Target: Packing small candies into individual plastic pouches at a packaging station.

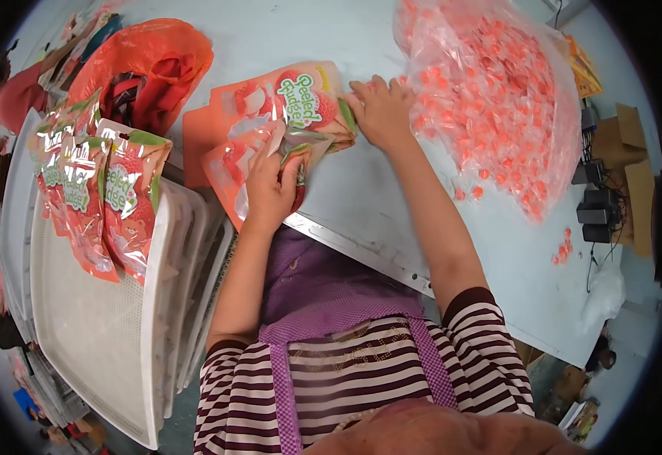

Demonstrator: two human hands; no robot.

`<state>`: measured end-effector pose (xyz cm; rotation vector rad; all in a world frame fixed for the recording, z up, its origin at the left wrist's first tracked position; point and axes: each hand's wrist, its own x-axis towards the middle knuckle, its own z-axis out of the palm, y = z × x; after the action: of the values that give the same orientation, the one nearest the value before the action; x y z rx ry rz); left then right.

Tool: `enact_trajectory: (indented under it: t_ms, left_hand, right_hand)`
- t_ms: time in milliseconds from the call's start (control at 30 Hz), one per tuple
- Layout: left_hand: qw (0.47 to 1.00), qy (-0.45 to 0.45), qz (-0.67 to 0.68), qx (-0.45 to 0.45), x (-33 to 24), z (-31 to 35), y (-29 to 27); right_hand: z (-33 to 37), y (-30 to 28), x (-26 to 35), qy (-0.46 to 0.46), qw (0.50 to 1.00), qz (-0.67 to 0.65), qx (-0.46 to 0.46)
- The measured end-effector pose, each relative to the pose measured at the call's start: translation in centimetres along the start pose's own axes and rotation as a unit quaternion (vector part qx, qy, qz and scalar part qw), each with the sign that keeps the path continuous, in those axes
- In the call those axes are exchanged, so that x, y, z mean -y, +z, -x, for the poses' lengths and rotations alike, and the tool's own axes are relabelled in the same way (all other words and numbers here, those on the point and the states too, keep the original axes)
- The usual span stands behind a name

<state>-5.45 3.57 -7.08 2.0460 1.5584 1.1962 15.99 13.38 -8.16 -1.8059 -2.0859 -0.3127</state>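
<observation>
**Pouch in left hand at table edge; right hand spread beside candy bag**

Nearest the camera, the person is wearing a purple apron [331,284] over a striped shirt [361,360]. At the left, a stack of pale perforated trays [88,318] is standing beside the table [369,205], with shiny printed pouches [130,220] lying on the top one. At the table's near edge, the left hand [270,186] is gripping a red front pouch [225,171], fingers closing on its side. A second pouch [259,87] is lying flat just beyond it. The right hand [382,112] is reaching palm down to the right of the pouches, fingers loosely spread; whether the fingertips are touching any candy cannot be fairly told. Beside it, a clear plastic bag [490,91] is holding many orange-pink wrapped candies. Farther off at the left, an orange-red bag [187,45] is sitting with dark red cloth inside.
</observation>
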Motion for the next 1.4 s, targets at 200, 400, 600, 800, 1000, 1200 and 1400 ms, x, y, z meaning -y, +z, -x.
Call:
enact_trajectory:
  t_ms: [200, 400, 600, 800, 1000, 1200, 1400]
  left_hand:
    - [0.999, 0.046, -0.005, -0.022, 0.8, 0.0, 0.4]
    - [0.998, 0.049, -0.025, -0.012, 1.3, -0.1, 0.4]
    - [0.999, 0.046, -0.018, -0.009, 0.5, 0.0, 0.2]
    - [1.000, 0.029, -0.009, 0.003, 0.1, -0.1, 0.2]
    - [1.000, 0.004, 0.005, -0.004, 0.2, 0.0, 0.4]
    - [1.000, 0.003, 0.000, -0.001, 0.1, -0.1, 0.2]
    - [1.000, 0.002, -0.007, 0.006, 0.4, -0.1, 0.3]
  right_hand:
    - [6.6, -3.7, -2.4, -0.146, 0.982, -0.104, 0.058]
    - [10.8, -9.7, -5.6, -0.214, 0.948, -0.128, 0.195]
    - [15.7, -14.3, -11.5, 0.142, 0.891, -0.428, -0.048]
    - [21.0, -14.5, -9.2, 0.079, 0.960, -0.270, -0.009]
    - [19.9, -12.8, -4.0, 0.030, 0.981, -0.185, 0.043]
    - [22.2, -11.4, -4.6, 0.037, 0.980, -0.194, 0.025]
    - [22.8, -12.8, -6.0, 0.024, 0.980, -0.194, 0.021]
